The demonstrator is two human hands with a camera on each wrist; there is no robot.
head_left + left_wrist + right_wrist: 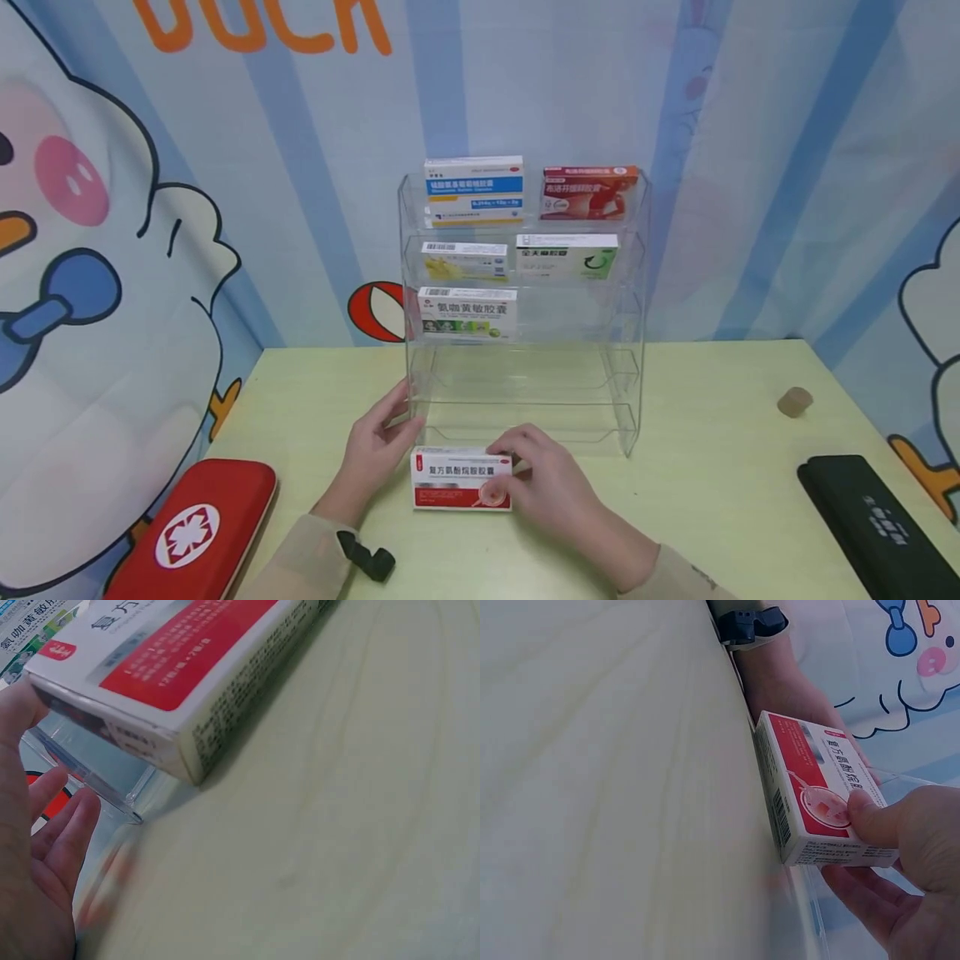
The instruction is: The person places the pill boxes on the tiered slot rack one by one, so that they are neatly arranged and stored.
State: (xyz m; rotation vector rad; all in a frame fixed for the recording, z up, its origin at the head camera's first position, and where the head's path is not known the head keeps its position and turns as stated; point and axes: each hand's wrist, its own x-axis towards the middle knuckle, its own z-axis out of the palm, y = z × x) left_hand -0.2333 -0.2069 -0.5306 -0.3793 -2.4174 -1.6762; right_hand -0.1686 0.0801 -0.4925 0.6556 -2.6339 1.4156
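Observation:
A white-and-red medicine box [452, 492] stands upright at the front of a clear acrylic rack [517, 417]. My right hand [551, 479] pinches its right end, thumb on the printed front and fingers behind; the right wrist view shows this grip on the medicine box [799, 754]. By the rack's lower left corner is my left hand [382, 442], its fingers loosely spread along the rack's side. In the left wrist view the left thumb [21, 709] lies right at a corner of the medicine box [127, 697], the other fingers apart from it.
Several medicine boxes fill the rack's upper tiers, among them a blue-banded box [474, 192], a red box [588, 193] and a white-green box [467, 315]. On the table lie a red case [225, 500] at left, a black case [862, 508] and a brown cylinder [795, 402] at right.

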